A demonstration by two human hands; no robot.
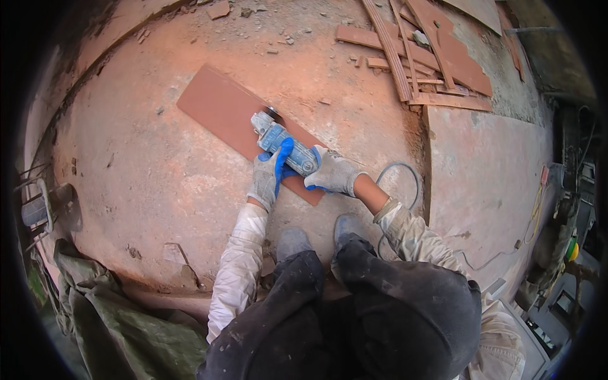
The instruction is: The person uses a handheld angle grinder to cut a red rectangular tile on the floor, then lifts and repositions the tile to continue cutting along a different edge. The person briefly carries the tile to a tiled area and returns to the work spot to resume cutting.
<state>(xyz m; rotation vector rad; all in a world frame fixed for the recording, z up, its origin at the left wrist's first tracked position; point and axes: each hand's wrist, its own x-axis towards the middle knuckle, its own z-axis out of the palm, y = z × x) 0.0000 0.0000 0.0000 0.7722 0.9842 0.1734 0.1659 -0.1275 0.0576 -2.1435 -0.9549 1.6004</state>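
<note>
Head view: both gloved hands, left hand (267,177) and right hand (332,172), close their fingers on an angle grinder (282,142) resting on a red tile (237,120) on the floor (139,171). Tile offcuts (421,57) crowd the far right floor edge, a cable (399,170) loops behind, and bare floor lies left.

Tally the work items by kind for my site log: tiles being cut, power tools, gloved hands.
Red tile under the tool: 1
Angle grinder: 1
Gloved hands on the grinder: 2, left hand and right hand
Total: 4
</note>
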